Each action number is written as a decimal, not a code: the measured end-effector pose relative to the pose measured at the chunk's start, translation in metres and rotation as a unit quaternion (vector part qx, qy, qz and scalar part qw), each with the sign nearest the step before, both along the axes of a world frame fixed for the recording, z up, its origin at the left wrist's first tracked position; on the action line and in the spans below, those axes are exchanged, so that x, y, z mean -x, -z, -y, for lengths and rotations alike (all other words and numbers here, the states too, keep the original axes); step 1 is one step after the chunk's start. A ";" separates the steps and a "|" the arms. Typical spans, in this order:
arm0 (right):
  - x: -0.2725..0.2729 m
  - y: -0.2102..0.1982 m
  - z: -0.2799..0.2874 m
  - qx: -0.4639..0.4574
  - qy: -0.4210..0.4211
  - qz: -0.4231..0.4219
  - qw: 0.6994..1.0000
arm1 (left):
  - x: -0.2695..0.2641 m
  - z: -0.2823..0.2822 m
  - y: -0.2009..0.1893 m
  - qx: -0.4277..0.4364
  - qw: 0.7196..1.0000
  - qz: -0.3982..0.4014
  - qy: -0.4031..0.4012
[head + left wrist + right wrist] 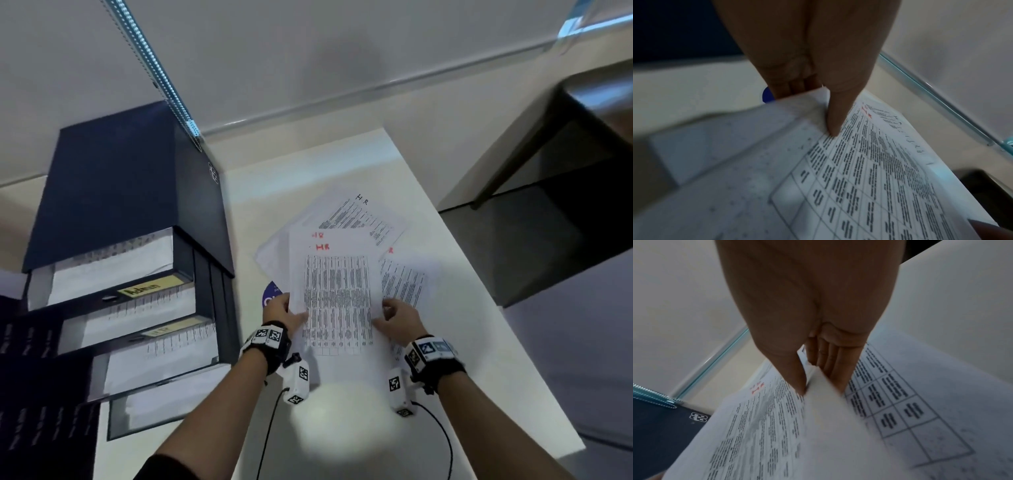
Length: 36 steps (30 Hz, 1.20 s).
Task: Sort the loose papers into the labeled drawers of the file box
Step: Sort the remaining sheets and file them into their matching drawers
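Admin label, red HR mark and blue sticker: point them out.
Admin label (149,286), head view, middle of the yellow strip on a drawer front.
Red HR mark (322,246), head view, on the letters atop the held sheet.
Blue sticker (272,297), head view, its visible part left of the papers.

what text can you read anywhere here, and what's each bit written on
"HR" in red: top of the table sheet that both hands hold.
"HR" in black: top of the far sheet in the pile.
"Admin": yellow label on an open drawer of the file box.
Second drawer label: too blurred to read.
Blue sticker on the table: mostly covered, unreadable.
Printed body text on all sheets: too small to read.
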State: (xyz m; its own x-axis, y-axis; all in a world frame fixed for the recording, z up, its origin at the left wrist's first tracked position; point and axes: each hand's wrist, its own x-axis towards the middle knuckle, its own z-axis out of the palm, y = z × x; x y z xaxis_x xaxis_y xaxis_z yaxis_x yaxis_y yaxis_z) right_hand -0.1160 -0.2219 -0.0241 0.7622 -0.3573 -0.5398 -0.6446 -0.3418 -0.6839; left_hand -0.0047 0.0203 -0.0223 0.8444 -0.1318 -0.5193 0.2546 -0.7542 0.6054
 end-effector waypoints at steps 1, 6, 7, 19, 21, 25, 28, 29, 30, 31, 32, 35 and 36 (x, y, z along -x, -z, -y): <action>-0.001 -0.001 -0.001 0.016 -0.002 0.005 1.000 | 0.003 0.000 -0.008 0.003 1.000 0.004 0.011; -0.009 -0.024 0.001 -0.035 0.038 0.065 0.997 | 0.018 -0.020 -0.050 0.133 0.990 0.032 0.031; -0.013 -0.036 -0.005 -0.095 0.049 0.083 0.991 | 0.023 -0.029 -0.064 0.172 0.985 0.022 0.018; -0.033 -0.169 -0.139 -0.276 -0.119 0.220 0.928 | 0.063 -0.185 -0.191 0.363 0.922 0.102 -0.093; -0.029 -0.176 -0.171 -0.267 -0.176 0.195 0.927 | 0.075 -0.219 -0.199 0.379 0.909 0.113 -0.132; -0.023 -0.173 -0.227 -0.328 -0.186 0.148 0.914 | 0.097 -0.287 -0.198 0.405 0.891 0.083 -0.189; -0.017 -0.165 -0.262 -0.309 -0.198 0.126 0.922 | 0.115 -0.321 -0.196 0.412 0.882 0.049 -0.222; -0.016 -0.164 -0.271 -0.301 -0.216 0.115 0.922 | 0.119 -0.328 -0.194 0.410 0.883 0.047 -0.225; -0.018 -0.161 -0.279 -0.296 -0.229 0.105 0.921 | 0.124 -0.333 -0.194 0.406 0.883 0.048 -0.233; -0.019 -0.163 -0.285 -0.293 -0.217 0.086 0.927 | 0.127 -0.337 -0.192 0.393 0.887 0.050 -0.238; -0.021 -0.165 -0.290 -0.302 -0.196 0.067 0.931 | 0.128 -0.342 -0.189 0.382 0.892 0.047 -0.239; -0.029 -0.170 -0.295 -0.331 -0.141 0.035 0.932 | 0.132 -0.350 -0.187 0.357 0.911 0.018 -0.206; -0.033 -0.172 -0.297 -0.330 -0.130 0.033 0.935 | 0.133 -0.350 -0.188 0.356 0.913 0.009 -0.197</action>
